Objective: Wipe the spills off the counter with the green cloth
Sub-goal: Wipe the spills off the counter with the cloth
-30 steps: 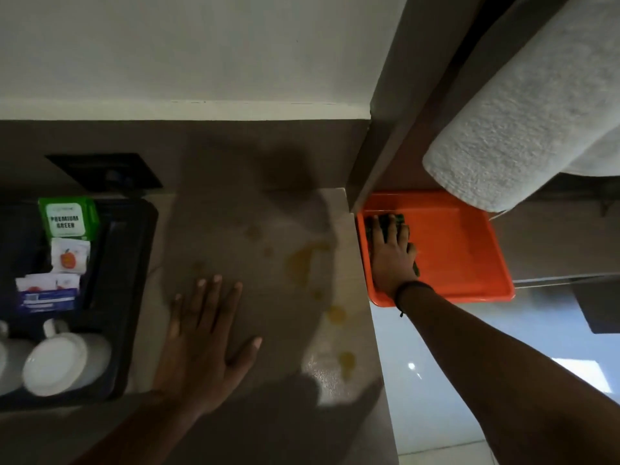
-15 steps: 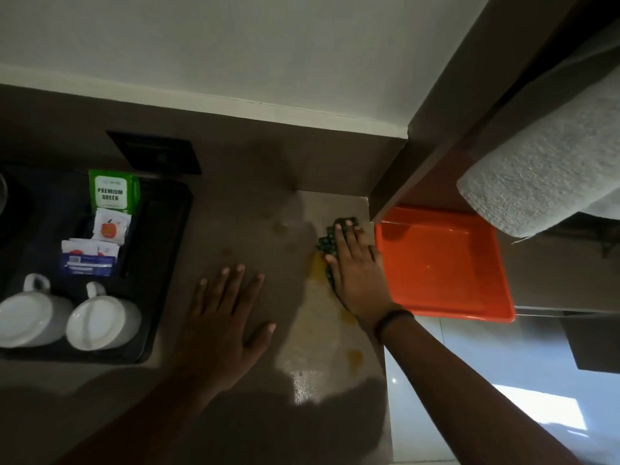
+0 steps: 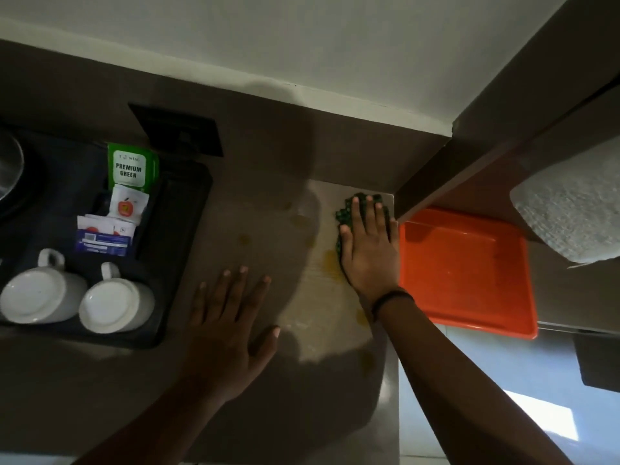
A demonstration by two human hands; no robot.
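The green cloth (image 3: 345, 213) lies on the beige counter (image 3: 268, 229) at its far right corner, mostly covered by my right hand (image 3: 367, 246), which presses flat on it. Yellow spills (image 3: 330, 263) mark the counter: one just left of my right wrist, smaller drops (image 3: 245, 239) toward the middle, and more (image 3: 364, 359) near the front right edge. My left hand (image 3: 224, 333) rests flat on the counter with fingers spread, holding nothing.
An orange tray (image 3: 466, 273) sits right of the counter, lower down. A black tray (image 3: 174, 250) at left holds two upturned white mugs (image 3: 114, 303) and tea sachets (image 3: 129, 169). A white towel (image 3: 570, 209) hangs at the upper right beside a brown cabinet side (image 3: 436, 176).
My right hand took the green cloth out of the orange tray and brought it left onto the counter's far right corner. My left hand stayed flat on the counter.
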